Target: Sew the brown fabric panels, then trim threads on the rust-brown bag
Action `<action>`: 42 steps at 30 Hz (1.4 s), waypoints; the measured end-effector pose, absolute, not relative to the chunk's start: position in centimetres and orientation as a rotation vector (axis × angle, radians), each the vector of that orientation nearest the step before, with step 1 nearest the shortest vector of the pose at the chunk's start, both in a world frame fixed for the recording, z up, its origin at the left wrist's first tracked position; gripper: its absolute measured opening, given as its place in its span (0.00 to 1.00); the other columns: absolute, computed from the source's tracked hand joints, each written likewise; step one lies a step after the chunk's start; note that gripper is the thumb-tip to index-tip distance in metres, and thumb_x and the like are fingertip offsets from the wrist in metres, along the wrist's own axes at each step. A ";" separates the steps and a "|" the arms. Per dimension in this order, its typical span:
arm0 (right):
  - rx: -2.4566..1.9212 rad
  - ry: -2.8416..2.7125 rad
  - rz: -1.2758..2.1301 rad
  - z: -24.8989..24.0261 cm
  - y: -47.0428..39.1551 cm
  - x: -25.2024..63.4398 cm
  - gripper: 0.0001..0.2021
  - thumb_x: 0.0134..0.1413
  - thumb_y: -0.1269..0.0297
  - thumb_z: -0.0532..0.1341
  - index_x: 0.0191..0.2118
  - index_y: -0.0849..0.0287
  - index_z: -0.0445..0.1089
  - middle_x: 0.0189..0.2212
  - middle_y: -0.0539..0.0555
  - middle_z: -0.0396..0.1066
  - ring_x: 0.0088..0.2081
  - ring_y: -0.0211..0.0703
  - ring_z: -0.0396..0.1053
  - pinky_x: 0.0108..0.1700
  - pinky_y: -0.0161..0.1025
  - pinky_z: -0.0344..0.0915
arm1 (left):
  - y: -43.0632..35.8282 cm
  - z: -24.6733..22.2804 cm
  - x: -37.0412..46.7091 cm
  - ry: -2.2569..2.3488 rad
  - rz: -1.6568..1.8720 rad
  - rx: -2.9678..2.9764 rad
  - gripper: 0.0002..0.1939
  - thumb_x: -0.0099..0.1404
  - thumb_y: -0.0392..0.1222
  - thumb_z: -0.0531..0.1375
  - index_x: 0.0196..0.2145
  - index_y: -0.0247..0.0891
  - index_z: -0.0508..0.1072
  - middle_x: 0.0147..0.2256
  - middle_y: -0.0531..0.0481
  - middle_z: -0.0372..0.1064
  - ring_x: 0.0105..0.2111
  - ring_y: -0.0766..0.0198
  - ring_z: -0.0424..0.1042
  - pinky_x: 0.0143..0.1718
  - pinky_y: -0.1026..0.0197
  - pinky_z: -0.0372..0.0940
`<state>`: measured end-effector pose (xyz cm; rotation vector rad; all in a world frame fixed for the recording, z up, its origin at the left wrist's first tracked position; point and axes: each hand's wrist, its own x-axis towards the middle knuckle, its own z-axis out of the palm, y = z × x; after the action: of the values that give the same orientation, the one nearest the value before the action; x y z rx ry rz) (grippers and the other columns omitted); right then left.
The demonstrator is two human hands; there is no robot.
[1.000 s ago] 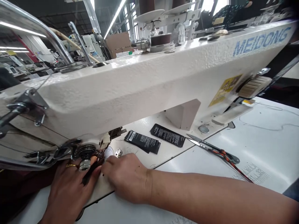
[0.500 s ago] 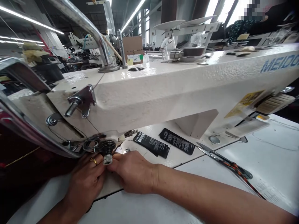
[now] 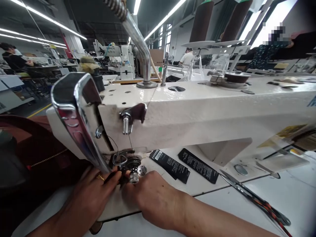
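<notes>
Both hands point(image 3: 85, 194) point(image 3: 159, 199) by sewing mach. point(image 3: 172, 121), L flattish, R curled, grip unclear.

My white tabletop point(image 3: 301, 197), dark-edged sewing machine bed point(image 3: 197, 186) set in it. On bed before me: overlapping black printed labels point(image 3: 170, 166), single black label point(image 3: 198, 165) alongside. Scissors point(image 3: 261, 197), orange-and-black binding, lie across bed's edge onto tabletop, tips beside single label.

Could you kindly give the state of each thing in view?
White metal sewing machine: threaded in front.
Overlapping black printed rectangular labels: flat, print up.
Separate black printed rectangular label: flat, print up.
Grey metal scissors with orange-black cord: lying flat.
Brown thread cones: standing on white discs.
Long white ceiling lights: lit.
</notes>
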<state>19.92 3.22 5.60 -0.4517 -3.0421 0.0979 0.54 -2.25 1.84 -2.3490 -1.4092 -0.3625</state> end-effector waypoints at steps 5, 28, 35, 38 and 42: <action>-0.438 -3.011 0.037 4.9 3.1 19.8 0.13 0.40 0.77 0.54 0.36 0.64 0.61 0.40 0.60 0.66 0.27 0.42 0.65 0.18 0.37 0.54 | -2.1 2.0 0.2 -1.413 -0.203 -2.274 0.25 0.53 0.22 0.49 0.44 0.46 0.66 0.37 0.50 0.71 0.38 0.55 0.68 0.41 0.52 0.57; -0.423 -3.143 0.100 6.0 3.4 20.0 0.10 0.46 0.77 0.53 0.37 0.65 0.62 0.43 0.60 0.62 0.37 0.44 0.64 0.22 0.37 0.59 | -1.5 1.9 0.7 -1.395 -0.558 -2.417 0.20 0.56 0.22 0.43 0.32 0.43 0.66 0.28 0.57 0.69 0.33 0.65 0.66 0.41 0.62 0.56; -0.450 -3.150 0.166 6.1 3.6 19.9 0.16 0.37 0.82 0.51 0.36 0.64 0.63 0.35 0.56 0.66 0.31 0.42 0.63 0.25 0.36 0.60 | -1.3 2.0 0.8 -1.385 -0.464 -2.437 0.13 0.58 0.28 0.49 0.35 0.39 0.69 0.31 0.52 0.71 0.33 0.63 0.67 0.39 0.63 0.60; -0.476 -3.139 0.175 6.1 3.6 19.8 0.14 0.40 0.81 0.52 0.36 0.63 0.63 0.36 0.55 0.66 0.33 0.43 0.63 0.29 0.36 0.63 | -1.2 2.1 1.1 -1.391 -0.474 -2.410 0.14 0.58 0.27 0.49 0.35 0.38 0.70 0.32 0.52 0.71 0.33 0.64 0.66 0.41 0.63 0.60; -0.492 -3.133 0.172 5.9 3.6 19.8 0.10 0.46 0.80 0.51 0.34 0.63 0.64 0.36 0.57 0.67 0.37 0.45 0.64 0.35 0.37 0.65 | -0.9 1.9 1.4 -1.349 -0.590 -2.351 0.17 0.59 0.24 0.46 0.35 0.39 0.70 0.33 0.54 0.70 0.34 0.66 0.66 0.43 0.66 0.58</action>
<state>19.75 3.55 5.91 -0.4925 -3.1330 0.1721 1.41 -0.94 1.92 -2.3513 -1.3489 -0.5897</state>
